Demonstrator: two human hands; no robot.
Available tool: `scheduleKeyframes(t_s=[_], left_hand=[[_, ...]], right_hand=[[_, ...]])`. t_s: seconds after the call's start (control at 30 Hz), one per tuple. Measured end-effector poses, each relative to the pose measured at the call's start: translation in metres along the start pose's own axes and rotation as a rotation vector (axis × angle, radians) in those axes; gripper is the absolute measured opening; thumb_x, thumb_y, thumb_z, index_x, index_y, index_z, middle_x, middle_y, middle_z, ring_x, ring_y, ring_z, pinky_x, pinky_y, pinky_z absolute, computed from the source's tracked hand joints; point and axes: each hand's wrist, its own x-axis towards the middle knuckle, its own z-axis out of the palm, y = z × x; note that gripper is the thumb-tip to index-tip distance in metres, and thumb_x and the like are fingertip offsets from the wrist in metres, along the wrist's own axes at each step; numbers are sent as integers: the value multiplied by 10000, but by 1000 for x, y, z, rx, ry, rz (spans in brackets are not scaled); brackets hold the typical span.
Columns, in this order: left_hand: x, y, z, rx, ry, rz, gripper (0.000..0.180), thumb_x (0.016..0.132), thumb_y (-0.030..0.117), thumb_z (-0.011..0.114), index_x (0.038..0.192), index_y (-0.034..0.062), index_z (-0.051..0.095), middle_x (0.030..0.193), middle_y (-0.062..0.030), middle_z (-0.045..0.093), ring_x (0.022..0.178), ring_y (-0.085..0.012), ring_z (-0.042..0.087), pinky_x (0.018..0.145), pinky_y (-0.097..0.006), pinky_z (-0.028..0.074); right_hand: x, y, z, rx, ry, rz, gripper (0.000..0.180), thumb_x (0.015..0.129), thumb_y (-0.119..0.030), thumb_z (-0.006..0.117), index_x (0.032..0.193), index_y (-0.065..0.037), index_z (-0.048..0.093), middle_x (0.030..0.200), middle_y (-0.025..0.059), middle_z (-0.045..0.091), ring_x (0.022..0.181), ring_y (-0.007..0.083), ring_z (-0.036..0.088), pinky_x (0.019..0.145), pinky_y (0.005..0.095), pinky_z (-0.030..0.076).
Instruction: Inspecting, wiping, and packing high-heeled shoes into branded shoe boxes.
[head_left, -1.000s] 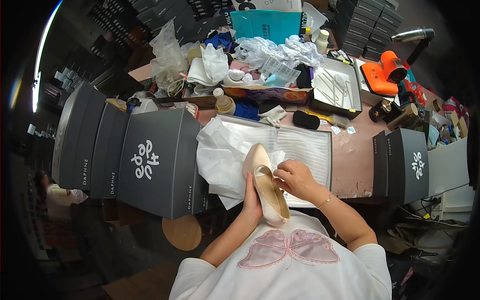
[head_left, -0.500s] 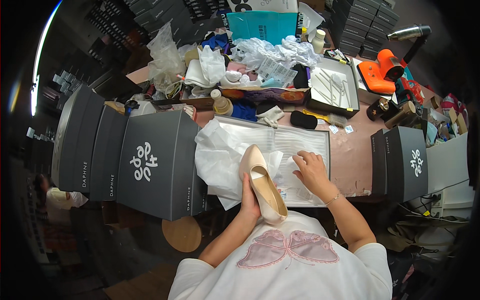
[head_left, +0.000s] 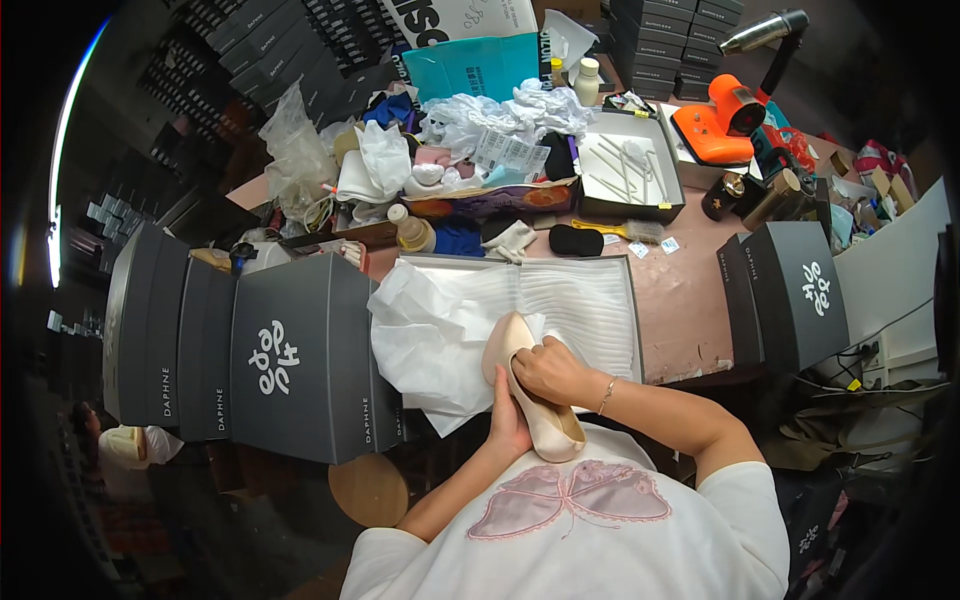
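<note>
A beige pump shoe is held in front of my shirt, its toe pointing away from me. My left hand wraps round its left side from below. At the shoe's opening, my right hand has its fingers curled together and pushed in toward the toe. Whatever those fingers pinch, if anything, is hidden. Beyond the shoe lies an open shoebox lined with ribbed white padding. Crumpled white tissue paper spreads over its left part and front edge.
Grey shoeboxes stand at the left, and more grey boxes at the right. Behind are a yellow-handled brush, a black pad, a bottle, a tray of white sticks and an orange device.
My right hand has moved left from over the padded box to the shoe's opening, its fingers closing. My left hand still holds the shoe. The whole view has shifted slightly.
</note>
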Motion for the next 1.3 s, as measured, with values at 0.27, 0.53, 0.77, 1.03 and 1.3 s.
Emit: scheduleKeyframes(t_s=[0.27,0.53,0.77,1.03,1.3], left_hand=[[6,-2,-6,33,11,30,739,907,676,374,1387,114,377,1337,-133,483,1222,-300,490,1024,-486,405],[8,19,-11,52,7,293,696,880,689,422,1247,100,472,1084,-130,565,966,-271,582,854,-449,500],[37,4,0,594,-186,944,856,895,627,480,1429,36,169,1356,-140,337,1258,-233,370,1029,-382,338],[-37,79,53,931,-380,1243,1036,685,593,764,1408,-18,344,1377,-187,441,1296,-300,420,1106,-440,285],[-47,57,34,852,-687,1192,547,674,418,826,979,25,601,963,-158,667,951,-311,638,985,-543,408]], right_hand=[[-15,0,-5,100,61,12,105,746,-183,613,695,-100,572,684,31,546,558,178,594,563,321,435],[-72,27,-35,307,144,525,454,806,-172,691,1200,-50,503,926,123,608,790,254,630,708,356,508],[21,-13,-60,2637,596,776,643,930,-220,622,1445,-70,268,1170,102,566,990,192,602,887,321,499],[-12,-16,-94,2032,253,479,752,887,-179,673,1485,-82,229,1266,94,517,1121,172,550,919,324,492],[-46,-53,-125,2349,213,363,799,824,-161,726,1491,-109,289,1361,70,453,1146,144,517,996,286,409]])
